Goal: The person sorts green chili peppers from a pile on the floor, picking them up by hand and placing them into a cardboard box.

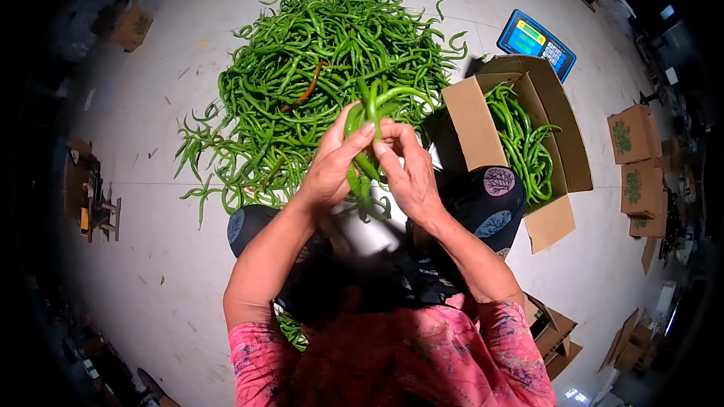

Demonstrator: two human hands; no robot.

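Several long green chili peppers point(366, 117) are bunched between my two hands, above my lap. My left hand point(332, 160) is wrapped round the bunch, its thumb lying across the front. The fingers of my right hand point(409, 169) pinch the same bunch from the other side. Some pepper ends hang below my hands and others stick up past my fingers. Just beyond lies a large heap of green chili peppers point(302, 53) on the floor, with one red pepper point(305, 89) on it. To the right, an open cardboard box point(475, 124) holds more green peppers point(520, 139).
Behind the box is a blue scale display point(537, 41) with a keypad. Printed cartons point(633, 136) are stacked at the far right, and another open carton point(554, 332) stands by my right elbow. A small stool-like object point(98, 203) is at the left.
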